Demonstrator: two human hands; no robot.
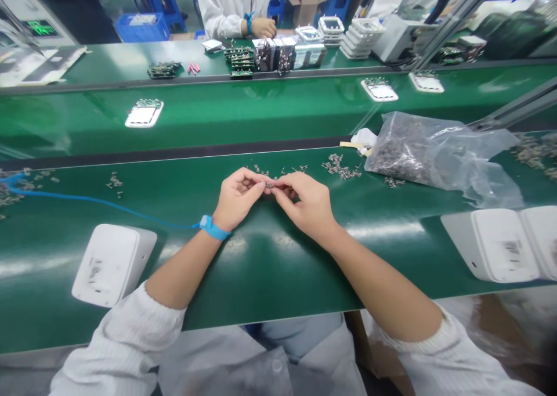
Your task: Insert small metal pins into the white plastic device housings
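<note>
My hands (268, 201) together, fingertips pinching a small metal part (269, 184); looks like a clip, too blurry; plastic bag (411, 152) rightward.

Place: a factory workroom where small electronic things are put together.
Surface: long and green (278, 280), running left to right.
Far strip: green like a moving belt (261, 108), with white trays (145, 115) spaced out along it.
Far side: stacks of green circuit boards (241, 62) and piles of white frames (361, 36).
Small parts: little metal bits in heaps (342, 166), and a clear bag (409, 152) full of them at the right.
Clothes: a person across the way in a white coat (217, 4) with a blue wrist band (248, 23).
Seats: blue plastic stools (167, 4) at the far left.
</note>
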